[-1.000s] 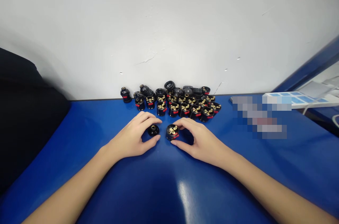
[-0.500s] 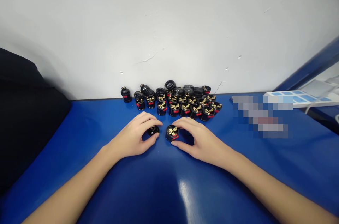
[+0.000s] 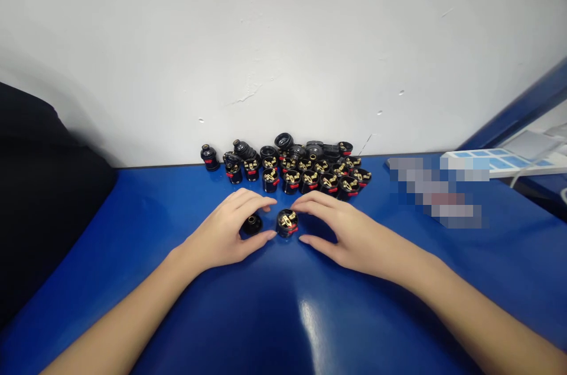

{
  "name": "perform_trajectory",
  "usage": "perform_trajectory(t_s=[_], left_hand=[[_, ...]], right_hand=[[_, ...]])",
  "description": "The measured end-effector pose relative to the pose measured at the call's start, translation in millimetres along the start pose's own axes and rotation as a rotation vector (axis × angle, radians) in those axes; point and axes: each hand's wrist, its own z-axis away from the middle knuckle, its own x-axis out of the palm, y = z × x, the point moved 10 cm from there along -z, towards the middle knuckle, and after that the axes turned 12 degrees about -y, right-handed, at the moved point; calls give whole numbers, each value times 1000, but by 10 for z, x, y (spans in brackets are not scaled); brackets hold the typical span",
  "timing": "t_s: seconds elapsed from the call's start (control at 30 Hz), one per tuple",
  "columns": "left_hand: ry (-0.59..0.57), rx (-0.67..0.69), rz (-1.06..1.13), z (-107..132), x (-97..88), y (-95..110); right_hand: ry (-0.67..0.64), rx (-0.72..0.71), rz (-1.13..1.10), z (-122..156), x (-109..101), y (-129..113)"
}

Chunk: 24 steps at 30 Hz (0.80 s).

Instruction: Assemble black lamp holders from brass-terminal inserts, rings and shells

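Note:
A black lamp-socket body [image 3: 287, 223] with brass contacts inside and a red tab on its side stands upright on the blue table. My right hand [image 3: 339, 227] is just to the right of it, thumb and fingers apart, holding nothing. On the left, my left hand [image 3: 234, 224] is open too, its thumb and fingertips near the body's left side. Within the curve of that hand rests a black domed cap [image 3: 253, 222] with a small brass hole on top, partly hidden by the hand.
Several similar black socket bodies [image 3: 309, 181] with brass and red parts stand grouped ahead, with black caps [image 3: 284, 140] behind them by the white wall [image 3: 266, 44]. One assembled black piece [image 3: 209, 156] stands at their left. Black cloth [image 3: 44, 186] lies left; a blurred-out item [image 3: 434, 192] is right.
My right fingers have parted from the socket body and moved slightly right. My left hand has opened wider toward the body, and the black cap shows more and sits slightly further left.

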Motion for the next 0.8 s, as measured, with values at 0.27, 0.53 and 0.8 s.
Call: perform_trajectory(t_s=[0.27, 0.53, 0.8], left_hand=[[-45, -16, 0, -2, 46, 10], [-28, -23, -8, 4, 4, -27], [-51, -30, -9, -2, 12, -46]], right_hand=[[208, -126, 344, -262, -521, -218], [143, -153, 739, -1106, -480, -96], [72, -99, 821, -1306, -348, -49]])
